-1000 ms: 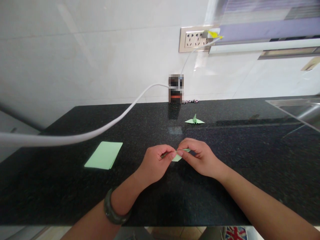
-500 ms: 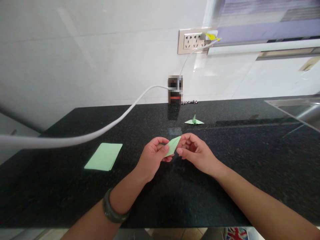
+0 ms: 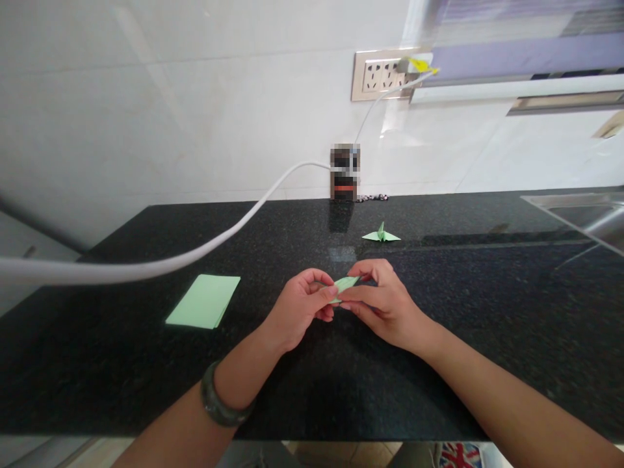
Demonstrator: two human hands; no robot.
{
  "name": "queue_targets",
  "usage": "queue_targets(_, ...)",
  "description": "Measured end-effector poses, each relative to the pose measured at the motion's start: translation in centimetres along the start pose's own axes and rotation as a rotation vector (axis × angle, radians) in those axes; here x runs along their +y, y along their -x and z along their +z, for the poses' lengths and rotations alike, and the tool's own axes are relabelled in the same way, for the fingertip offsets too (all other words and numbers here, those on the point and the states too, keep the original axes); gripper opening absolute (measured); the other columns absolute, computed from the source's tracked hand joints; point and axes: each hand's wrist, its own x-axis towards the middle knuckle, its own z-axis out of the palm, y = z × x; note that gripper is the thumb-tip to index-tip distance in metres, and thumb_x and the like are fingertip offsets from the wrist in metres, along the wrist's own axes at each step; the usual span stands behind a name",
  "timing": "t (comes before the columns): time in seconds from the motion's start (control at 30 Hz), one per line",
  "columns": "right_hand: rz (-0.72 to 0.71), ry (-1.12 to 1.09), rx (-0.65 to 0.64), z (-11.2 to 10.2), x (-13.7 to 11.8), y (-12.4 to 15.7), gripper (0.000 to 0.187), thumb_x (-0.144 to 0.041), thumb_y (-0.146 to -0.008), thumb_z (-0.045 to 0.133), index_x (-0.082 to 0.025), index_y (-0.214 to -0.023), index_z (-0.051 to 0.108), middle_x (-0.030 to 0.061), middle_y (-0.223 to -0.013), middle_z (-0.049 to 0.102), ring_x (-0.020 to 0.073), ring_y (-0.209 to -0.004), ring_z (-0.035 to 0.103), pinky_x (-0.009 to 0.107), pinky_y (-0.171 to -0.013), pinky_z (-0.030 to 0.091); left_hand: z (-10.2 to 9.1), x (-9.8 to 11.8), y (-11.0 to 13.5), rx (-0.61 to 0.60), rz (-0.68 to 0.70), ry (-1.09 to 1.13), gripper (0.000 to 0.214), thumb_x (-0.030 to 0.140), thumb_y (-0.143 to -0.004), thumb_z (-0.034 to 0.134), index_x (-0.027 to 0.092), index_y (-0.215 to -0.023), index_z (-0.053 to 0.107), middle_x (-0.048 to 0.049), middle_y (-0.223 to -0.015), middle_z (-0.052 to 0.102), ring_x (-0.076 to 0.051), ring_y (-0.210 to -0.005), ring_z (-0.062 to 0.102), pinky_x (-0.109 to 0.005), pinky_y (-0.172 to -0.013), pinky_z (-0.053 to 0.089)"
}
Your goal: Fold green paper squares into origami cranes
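Holding small folded green paper (image 3: 346, 283) just below and right of frame centre. Pinched at its left end between thumb and fingers of left hand (image 3: 307, 304); met at the right by part-curled fingers of right hand (image 3: 383, 296), can't tell if truly clamped. Best to keep left pinch firm but flat, align edges before creasing, press evenly, avoid crumpling thin layers.

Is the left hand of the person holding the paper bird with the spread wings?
No, the left hand holds a folded green paper, while the paper bird sits farther back on the dark counter.
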Motion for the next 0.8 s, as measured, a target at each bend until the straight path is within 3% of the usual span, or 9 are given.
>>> queue_targets(0.23, -0.015, -0.018, -0.076, -0.26, 0.04, -0.19, 0.011, -0.019, -0.078, 0.056, -0.019, -0.085, 0.063, 0.0054, -0.087, 0.053, 0.0171, -0.085, 0.048, 0.034, -0.075, 0.040, 0.18, 0.38, 0.10, 0.001, -0.039, -0.062, 0.014, 0.025, -0.074, 0.056, 0.015, -0.081, 0.050, 0.0027, -0.062, 0.055, -0.007, -0.052, 0.055, -0.021, -0.054, 0.045)
queue_targets(0.8, -0.087, -0.035, -0.162, -0.75, 0.17, -0.47, 0.012, -0.023, -0.081, 0.052, -0.019, -0.086, 0.062, 0.0053, -0.082, 0.056, 0.0166, -0.080, 0.048, 0.034, -0.074, 0.039, 0.33, 0.74, 0.10, -0.010, -0.044, -0.101, 0.015, 0.024, -0.071, 0.058, 0.014, -0.078, 0.051, 0.0032, -0.057, 0.053, -0.008, -0.049, 0.054, -0.021, -0.052, 0.044)
